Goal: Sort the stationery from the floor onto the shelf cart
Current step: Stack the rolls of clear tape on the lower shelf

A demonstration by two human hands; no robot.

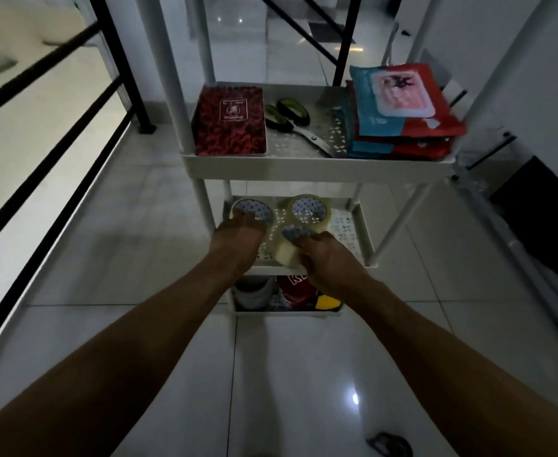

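- Both arms reach down to the middle tier of a white plastic shelf cart (317, 169).
- The left hand (238, 240) rests its fingers on a clear tape roll at the tier's left (250, 209).
- The right hand (328, 262) grips a second clear tape roll (285, 249) at the tier's front edge.
- A third clear tape roll (309, 209) sits just behind it.
- Top tier: a dark red patterned notebook (231, 122) at left, green-handled scissors (295, 122) in the middle, a stack of red and teal packets (403, 110) at right.
- The bottom tier holds items too dim to identify.
- Glossy white floor tiles (304, 374) underneath.

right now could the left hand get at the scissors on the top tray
Probably yes. The scissors lie uncovered between the red notebook and the packet stack, open from above. But the left hand first has to leave the tape roll on the middle tray.
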